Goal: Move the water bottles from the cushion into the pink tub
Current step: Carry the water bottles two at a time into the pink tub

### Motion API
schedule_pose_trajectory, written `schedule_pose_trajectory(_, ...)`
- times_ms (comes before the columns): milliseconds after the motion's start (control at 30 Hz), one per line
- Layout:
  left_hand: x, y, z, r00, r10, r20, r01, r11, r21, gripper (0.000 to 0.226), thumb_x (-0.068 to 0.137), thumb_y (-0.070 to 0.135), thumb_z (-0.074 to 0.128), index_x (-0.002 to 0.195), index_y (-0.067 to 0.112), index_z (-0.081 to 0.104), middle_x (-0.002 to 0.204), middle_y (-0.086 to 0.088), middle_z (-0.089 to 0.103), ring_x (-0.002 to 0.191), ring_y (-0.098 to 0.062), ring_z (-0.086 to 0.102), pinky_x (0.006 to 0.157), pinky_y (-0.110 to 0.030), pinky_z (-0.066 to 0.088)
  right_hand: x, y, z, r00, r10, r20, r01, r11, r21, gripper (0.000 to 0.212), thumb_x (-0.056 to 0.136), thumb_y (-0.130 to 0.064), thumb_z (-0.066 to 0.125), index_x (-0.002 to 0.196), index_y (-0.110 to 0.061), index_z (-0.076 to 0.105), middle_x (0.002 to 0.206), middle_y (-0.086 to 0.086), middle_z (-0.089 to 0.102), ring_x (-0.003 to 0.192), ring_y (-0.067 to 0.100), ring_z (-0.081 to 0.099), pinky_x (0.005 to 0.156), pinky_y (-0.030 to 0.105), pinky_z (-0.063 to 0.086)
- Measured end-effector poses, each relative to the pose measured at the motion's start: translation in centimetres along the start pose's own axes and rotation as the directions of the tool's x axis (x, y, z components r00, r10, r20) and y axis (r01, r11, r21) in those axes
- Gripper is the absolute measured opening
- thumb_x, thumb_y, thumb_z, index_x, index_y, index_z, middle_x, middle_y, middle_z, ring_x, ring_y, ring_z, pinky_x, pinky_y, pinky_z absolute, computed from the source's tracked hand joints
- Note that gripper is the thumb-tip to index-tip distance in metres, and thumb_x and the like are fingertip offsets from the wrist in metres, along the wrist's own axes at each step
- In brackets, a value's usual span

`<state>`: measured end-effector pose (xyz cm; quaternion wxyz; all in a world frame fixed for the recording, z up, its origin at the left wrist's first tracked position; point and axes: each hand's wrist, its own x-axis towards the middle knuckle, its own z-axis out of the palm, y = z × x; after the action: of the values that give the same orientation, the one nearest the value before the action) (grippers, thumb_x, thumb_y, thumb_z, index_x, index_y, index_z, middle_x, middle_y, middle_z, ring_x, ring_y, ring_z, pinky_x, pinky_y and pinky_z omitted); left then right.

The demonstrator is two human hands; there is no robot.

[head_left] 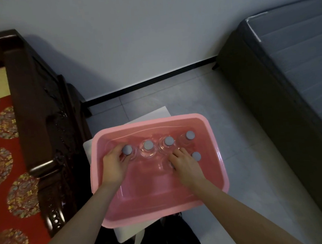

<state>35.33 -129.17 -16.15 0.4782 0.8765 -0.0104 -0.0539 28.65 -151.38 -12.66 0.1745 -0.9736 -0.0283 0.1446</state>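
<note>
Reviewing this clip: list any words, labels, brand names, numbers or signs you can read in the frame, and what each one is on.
None can be read.
The water bottles in the pink tub: clear, grey caps blank from above, no labels visible.
The red cushion: round ornamental patterns only, no lettering.
The white board under the tub: blank where it shows.

dim, soft image (edges bowed by wide-angle lens).

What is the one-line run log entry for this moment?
left hand: on bottle | right hand: on bottle, mostly hidden | pink tub: bottles upright
</note>
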Motion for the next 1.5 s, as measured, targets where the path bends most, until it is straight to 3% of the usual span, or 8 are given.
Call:
schedule_pose_trajectory(100,0.1,0.1,0.0,1.000,0.030,0.001,-0.030,0.999,0.031,0.024,0.078,0.009,0.073,0.098,0.020,0.067,0.085,0.008,0.068,0.079,-0.009,0.067,0.072,-0.007,0.045,0.4,-0.2,0.1,1.000,0.018,-0.010,-0.018,1.000,0.017,0.027,0.077,0.010,0.052,0.099,-0.004,0.059,0.106,0.009,0.057,0.101,0.026,0.046,0.076,0.035,0.040)
schedule_pose_trajectory(267,0.1,0.3,0.0,0.999,-0.026,0.033,0.025,0.999,0.025,0.023,0.078,0.012,0.075,0.099,0.012,0.065,0.089,-0.003,0.070,0.082,-0.020,0.068,0.078,-0.040,0.056,0.4,-0.2,0.5,0.999,0.047,0.011,-0.047,0.999,0.015,0.030,0.077,0.009,0.051,0.102,-0.005,0.056,0.112,0.008,0.055,0.101,0.025,0.044,0.077,0.035,0.042)
schedule_pose_trajectory(500,0.3,3.0,-1.9,0.989,0.092,0.117,-0.106,0.987,0.120,0.058,0.066,0.022,0.085,0.119,0.018,0.062,0.114,0.015,0.058,0.105,-0.007,0.052,0.090,-0.002,0.028,-0.3,-0.7,-2.8,0.995,0.090,-0.042,-0.089,0.995,0.033,0.042,0.079,-0.026,0.062,0.119,-0.014,0.054,0.109,0.003,0.053,0.105,0.025,0.047,0.077,0.037,0.044)
schedule_pose_trajectory(700,0.9,8.7,-6.6,0.996,0.065,-0.062,-0.059,0.994,0.091,0.041,0.089,0.032,0.063,0.123,0.010,0.060,0.124,-0.004,0.063,0.117,-0.018,0.056,0.102,-0.028,0.038,-0.4,-2.5,-9.4,0.961,0.091,-0.260,-0.065,0.992,0.107,0.042,0.088,-0.036,0.059,0.120,-0.009,0.057,0.124,0.007,0.056,0.117,0.028,0.047,0.096,0.039,0.040)
schedule_pose_trajectory(833,0.7,13.5,-11.7,0.975,0.062,-0.214,-0.058,0.998,0.025,0.034,0.096,0.030,0.051,0.123,0.011,0.061,0.122,-0.003,0.064,0.113,-0.013,0.057,0.093,-0.015,0.037,0.3,-5.4,-14.4,0.934,0.033,-0.356,0.034,0.983,0.182,0.045,0.093,-0.034,0.055,0.130,-0.009,0.053,0.135,0.008,0.052,0.128,0.025,0.041,0.106,0.036,0.035)
schedule_pose_trajectory(1000,-5.0,18.0,-19.7,0.841,0.066,-0.538,-0.033,0.997,0.071,0.033,0.100,0.028,0.042,0.119,0.009,0.061,0.113,-0.004,0.063,0.102,-0.010,0.053,0.078,-0.012,0.030,-0.5,-11.2,-19.7,0.895,-0.152,-0.419,0.247,0.951,0.184,0.046,0.098,-0.037,0.046,0.134,-0.008,0.049,0.139,0.009,0.049,0.132,0.025,0.036,0.110,0.037,0.031)
schedule_pose_trajectory(1200,-19.5,18.0,-28.4,0.616,0.002,-0.788,0.099,0.992,0.080,0.041,0.100,0.041,0.036,0.131,0.020,0.052,0.127,0.004,0.056,0.113,-0.009,0.049,0.091,-0.027,0.036,-3.8,-19.8,-21.4,0.812,-0.422,-0.402,0.498,0.861,0.103,0.058,0.100,-0.049,0.032,0.143,-0.011,0.039,0.152,0.010,0.036,0.142,0.026,0.026,0.118,0.042,0.022)
schedule_pose_trajectory(1500,-47.7,12.1,-38.5,0.165,-0.221,-0.961,0.452,0.883,-0.125,0.042,0.097,0.031,0.050,0.133,0.011,0.052,0.132,-0.016,0.056,0.119,-0.030,0.052,0.096,-0.039,0.039,-13.5,-39.4,-13.8,0.519,-0.815,-0.258,0.851,0.522,0.063,0.061,0.098,-0.053,0.032,0.147,-0.018,0.031,0.157,0.005,0.028,0.147,0.020,0.017,0.121,0.041,0.015)
